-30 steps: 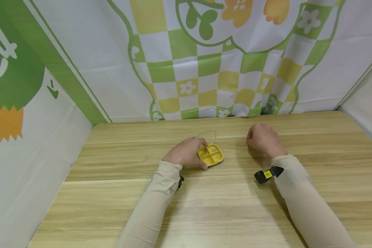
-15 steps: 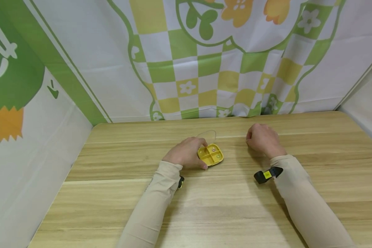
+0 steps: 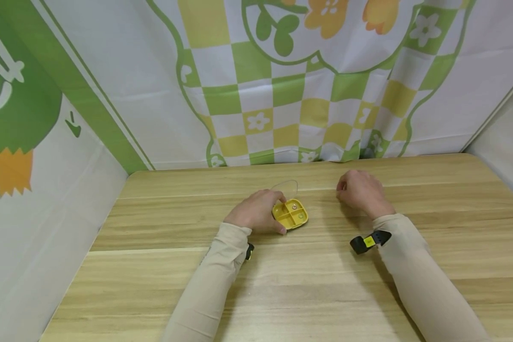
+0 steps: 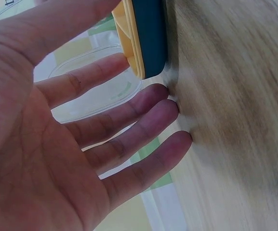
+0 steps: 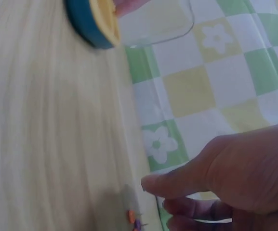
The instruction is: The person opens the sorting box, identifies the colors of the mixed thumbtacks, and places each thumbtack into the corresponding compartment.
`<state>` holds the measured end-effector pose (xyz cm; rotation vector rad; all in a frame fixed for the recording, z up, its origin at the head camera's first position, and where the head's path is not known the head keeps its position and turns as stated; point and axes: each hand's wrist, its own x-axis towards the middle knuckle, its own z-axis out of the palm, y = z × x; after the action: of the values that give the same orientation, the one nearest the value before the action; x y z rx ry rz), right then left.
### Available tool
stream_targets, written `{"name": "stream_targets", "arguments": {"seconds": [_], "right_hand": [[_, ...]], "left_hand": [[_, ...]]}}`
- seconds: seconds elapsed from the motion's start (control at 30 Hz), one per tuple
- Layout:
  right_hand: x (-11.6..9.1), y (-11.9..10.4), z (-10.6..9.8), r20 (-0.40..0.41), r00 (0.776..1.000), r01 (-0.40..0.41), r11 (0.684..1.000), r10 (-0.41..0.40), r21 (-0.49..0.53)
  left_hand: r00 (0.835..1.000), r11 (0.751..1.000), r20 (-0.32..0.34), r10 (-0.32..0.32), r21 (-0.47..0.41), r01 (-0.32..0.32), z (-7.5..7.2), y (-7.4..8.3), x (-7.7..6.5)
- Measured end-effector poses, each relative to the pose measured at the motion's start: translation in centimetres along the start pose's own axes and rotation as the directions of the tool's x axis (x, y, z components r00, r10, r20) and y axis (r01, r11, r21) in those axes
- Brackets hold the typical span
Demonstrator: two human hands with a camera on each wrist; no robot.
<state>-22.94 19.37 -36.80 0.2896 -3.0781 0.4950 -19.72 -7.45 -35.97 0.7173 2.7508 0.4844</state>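
Steadying the open yellow box left-handed near the table's back edge.
Left hand pinched its left end, thumb and index; right hand hung loosely curled, nothing visible in it. Orange bit and purple bit lay near its fingertips, thin spikes apparently sticking out: pinching blind risked a prick. A weak left hold could let the box skid, jostling small round items in its two right cells; a knock might drop the clear lid behind. Smooth yellow plastic, teal base, rounded corners; grained wood underneath.
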Motion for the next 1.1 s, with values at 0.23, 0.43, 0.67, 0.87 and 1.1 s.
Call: {"name": "stream_targets", "arguments": {"seconds": [0.23, 0.43, 0.67, 0.87, 1.1], "right_hand": [[0.1, -1.4, -0.5, 0.017, 0.996, 0.089, 0.995, -0.089, 0.039], [0.0, -2.1, -0.6, 0.005, 0.989, 0.15, 0.987, -0.15, 0.062], [0.1, -2.4, -0.6, -0.017, 0.972, 0.237, 0.968, -0.236, 0.083], [0.0, -2.7, -0.6, -0.01, 0.965, 0.262, 0.958, -0.263, 0.112], [-0.2, -3.0, -0.6, 0.018, 0.959, 0.277, 0.948, -0.283, 0.154]], "left_hand": [[1.0, 1.0, -0.002, 0.003, -0.002, -0.003, 0.0, -0.1, 0.0], [1.0, 1.0, -0.004, 0.012, 0.0, -0.012, 0.1, -0.2, 0.1], [1.0, 1.0, -0.005, 0.012, -0.007, -0.012, 0.0, -0.1, 0.0], [1.0, 1.0, -0.005, 0.015, -0.006, -0.015, -0.1, -0.1, 0.0], [1.0, 1.0, -0.001, 0.017, -0.004, -0.017, -0.1, -0.1, 0.0]]}}
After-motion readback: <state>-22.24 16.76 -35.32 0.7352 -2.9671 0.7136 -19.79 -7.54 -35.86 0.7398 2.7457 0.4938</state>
